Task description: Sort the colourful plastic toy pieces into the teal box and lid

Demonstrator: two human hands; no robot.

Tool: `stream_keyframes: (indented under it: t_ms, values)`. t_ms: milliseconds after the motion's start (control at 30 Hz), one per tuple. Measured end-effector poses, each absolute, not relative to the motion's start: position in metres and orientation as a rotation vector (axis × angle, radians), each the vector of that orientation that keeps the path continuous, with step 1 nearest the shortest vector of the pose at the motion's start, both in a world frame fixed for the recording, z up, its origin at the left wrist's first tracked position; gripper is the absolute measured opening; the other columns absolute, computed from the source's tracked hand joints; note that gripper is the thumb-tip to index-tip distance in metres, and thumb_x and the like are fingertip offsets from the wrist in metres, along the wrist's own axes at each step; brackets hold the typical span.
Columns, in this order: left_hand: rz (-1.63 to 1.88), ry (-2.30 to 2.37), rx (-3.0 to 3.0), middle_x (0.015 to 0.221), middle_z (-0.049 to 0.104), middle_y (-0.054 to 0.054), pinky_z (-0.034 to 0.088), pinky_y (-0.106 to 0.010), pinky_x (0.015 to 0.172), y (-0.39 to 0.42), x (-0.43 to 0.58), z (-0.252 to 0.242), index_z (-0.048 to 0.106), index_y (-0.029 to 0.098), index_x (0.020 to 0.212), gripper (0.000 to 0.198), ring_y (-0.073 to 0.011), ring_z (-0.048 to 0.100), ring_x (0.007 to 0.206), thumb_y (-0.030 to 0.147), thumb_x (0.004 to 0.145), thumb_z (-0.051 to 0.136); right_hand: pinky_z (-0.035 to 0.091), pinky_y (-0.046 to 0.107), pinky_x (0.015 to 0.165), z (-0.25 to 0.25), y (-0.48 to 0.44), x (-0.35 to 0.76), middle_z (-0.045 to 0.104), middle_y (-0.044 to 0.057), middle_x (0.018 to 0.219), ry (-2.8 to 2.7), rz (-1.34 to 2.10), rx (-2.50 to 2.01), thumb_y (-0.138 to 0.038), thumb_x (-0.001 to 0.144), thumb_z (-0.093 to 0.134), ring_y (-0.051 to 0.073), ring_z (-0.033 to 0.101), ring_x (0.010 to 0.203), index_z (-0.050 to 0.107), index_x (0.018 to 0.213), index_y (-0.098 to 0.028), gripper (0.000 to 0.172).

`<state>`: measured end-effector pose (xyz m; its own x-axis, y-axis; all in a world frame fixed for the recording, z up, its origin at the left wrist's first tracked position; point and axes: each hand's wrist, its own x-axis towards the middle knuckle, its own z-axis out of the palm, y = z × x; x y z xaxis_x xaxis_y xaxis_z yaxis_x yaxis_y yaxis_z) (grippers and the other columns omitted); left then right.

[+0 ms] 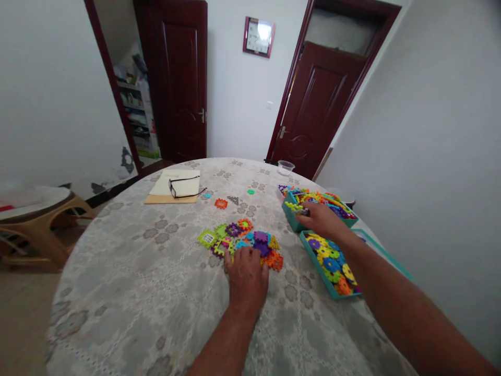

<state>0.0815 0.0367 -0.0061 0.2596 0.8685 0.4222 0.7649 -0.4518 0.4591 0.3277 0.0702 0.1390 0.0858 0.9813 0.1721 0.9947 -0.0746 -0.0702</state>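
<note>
My left hand (246, 274) lies over the near side of a loose heap of toothed plastic building pieces, its fingers slightly apart. In that heap I see a lime window piece (207, 238), a purple square piece (261, 237) and orange pieces (276, 260). My right hand (323, 220) is at the left side of a teal box (293, 216) full of coloured pieces. Its fingers are closed on a yellow-green toothed piece (294, 207), with something greyish beside it; the fingertips are partly hidden.
A shallow teal tray (319, 266) of gear-shaped pieces stands near my right forearm. Farther off lie an orange piece (221, 203), a grey triangle piece (234, 200) and a green disc (251, 192). Glasses (183, 196) rest on papers (164, 184). A clear bowl (285, 167) stands at the far edge.
</note>
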Motion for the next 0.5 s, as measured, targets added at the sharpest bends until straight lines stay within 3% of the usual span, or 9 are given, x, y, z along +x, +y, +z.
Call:
stream_keyframes:
  t_ms: [233, 500]
  values:
    - [1.041, 1.531, 2.314, 0.111, 0.068, -0.008, 0.021, -0.062, 0.122, 0.043, 0.084, -0.012, 0.071, 0.024, 0.1, 0.017, -0.03, 0.059, 0.112, 0.027, 0.084, 0.075, 0.042, 0.03, 0.079, 0.172, 0.177, 0.377, 0.074, 0.022, 0.111, -1.812, -0.379, -2.406, -0.025, 0.09, 0.062, 0.027, 0.067, 0.099, 0.074, 0.11, -0.007, 0.029]
    - [1.001, 1.541, 2.326, 0.11, 0.069, -0.008, 0.023, -0.06, 0.122, 0.042, 0.084, -0.008, 0.069, 0.024, 0.103, 0.018, -0.0302, 0.059, 0.112, 0.028, 0.086, 0.072, 0.044, 0.03, 0.091, 0.158, 0.177, 0.366, 0.074, 0.017, 0.118, -1.845, -0.365, -2.295, -0.02, 0.097, 0.049, 0.024, 0.066, 0.107, 0.073, 0.116, -0.011, 0.031]
